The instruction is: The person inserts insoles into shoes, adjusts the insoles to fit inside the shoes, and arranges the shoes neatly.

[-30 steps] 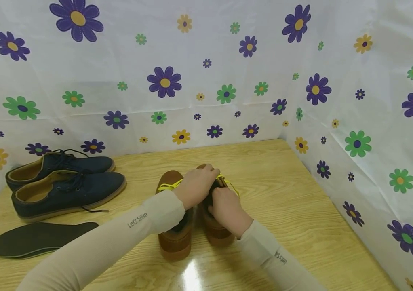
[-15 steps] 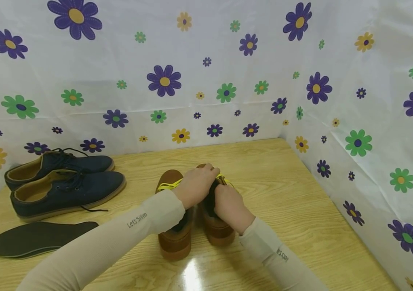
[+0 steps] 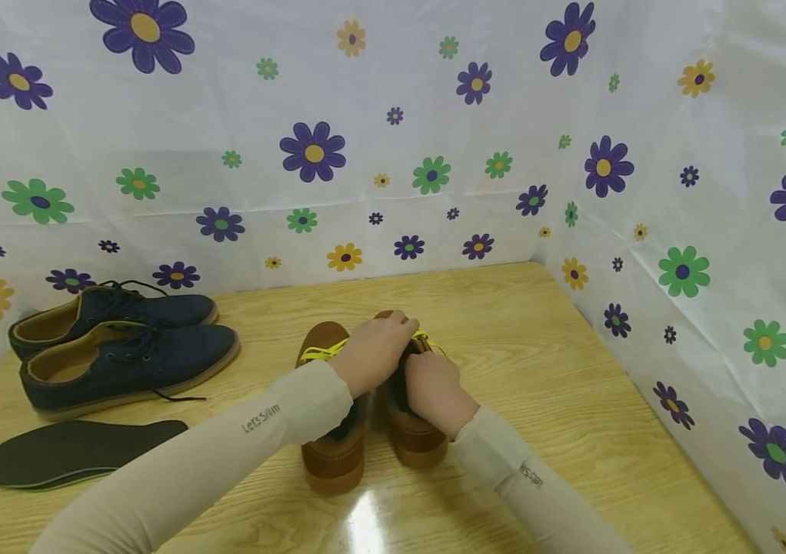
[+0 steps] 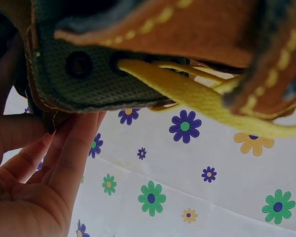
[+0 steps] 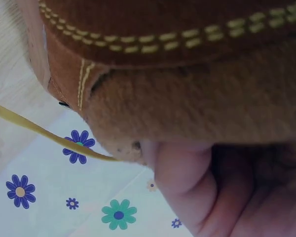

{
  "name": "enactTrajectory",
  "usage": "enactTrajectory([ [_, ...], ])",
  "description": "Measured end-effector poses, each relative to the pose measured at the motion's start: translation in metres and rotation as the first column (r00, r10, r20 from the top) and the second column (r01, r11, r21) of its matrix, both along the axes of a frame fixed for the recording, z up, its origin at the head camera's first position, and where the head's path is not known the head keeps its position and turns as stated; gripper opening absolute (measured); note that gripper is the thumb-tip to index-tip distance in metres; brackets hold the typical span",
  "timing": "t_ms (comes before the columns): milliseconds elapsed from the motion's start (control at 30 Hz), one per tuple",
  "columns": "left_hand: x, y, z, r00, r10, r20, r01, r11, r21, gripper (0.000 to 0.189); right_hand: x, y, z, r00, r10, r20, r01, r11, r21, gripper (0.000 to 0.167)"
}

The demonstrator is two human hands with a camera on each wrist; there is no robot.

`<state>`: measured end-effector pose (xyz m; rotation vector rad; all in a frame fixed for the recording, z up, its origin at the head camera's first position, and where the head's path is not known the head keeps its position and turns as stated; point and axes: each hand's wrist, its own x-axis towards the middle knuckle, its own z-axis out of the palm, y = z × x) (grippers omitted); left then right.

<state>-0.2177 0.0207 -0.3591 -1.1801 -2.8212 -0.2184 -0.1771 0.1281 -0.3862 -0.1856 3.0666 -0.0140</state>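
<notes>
A pair of brown leather shoes with yellow laces stands in the middle of the table, heels toward me. My left hand [image 3: 375, 354] reaches over the left shoe [image 3: 333, 468] to the front of the right shoe [image 3: 421, 446]. In the left wrist view, thumb and fingers pinch a brown edge beside a dark mesh panel [image 4: 103, 89] with eyelets and a yellow lace [image 4: 182, 94]. My right hand [image 3: 437, 388] is at the right shoe's opening. In the right wrist view, curled fingers [image 5: 182, 168] grip its brown side; their tips are hidden.
Two navy lace-up shoes [image 3: 158, 365] stand at the left, one behind the other. A dark insole [image 3: 54, 454] lies in front of them, partly behind my left sleeve. Flower-patterned sheeting [image 3: 393, 77] rises behind the table [image 3: 538, 462] and along its right side.
My right hand has shifted slightly at the right shoe's opening, its wrist moving right and then a little back. The left hand and both brown shoes stay in place.
</notes>
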Motion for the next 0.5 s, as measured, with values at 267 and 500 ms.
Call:
enactTrajectory([
  [267, 0.002, 0.0025, 0.0037, 1.0, -0.014, 0.015, 0.014, 1.0, 0.013, 0.025, -0.0044, -0.0053, -0.0062, 0.999, 0.018, 0.032, -0.024, 0.986, 0.167, 0.02],
  [500, 0.0009, 0.0045, 0.0043, 1.0, -0.014, 0.021, 0.014, 1.0, 0.008, 0.029, -0.0059, -0.0029, -0.0055, 0.998, 0.03, 0.049, -0.037, 0.988, 0.149, 0.018],
])
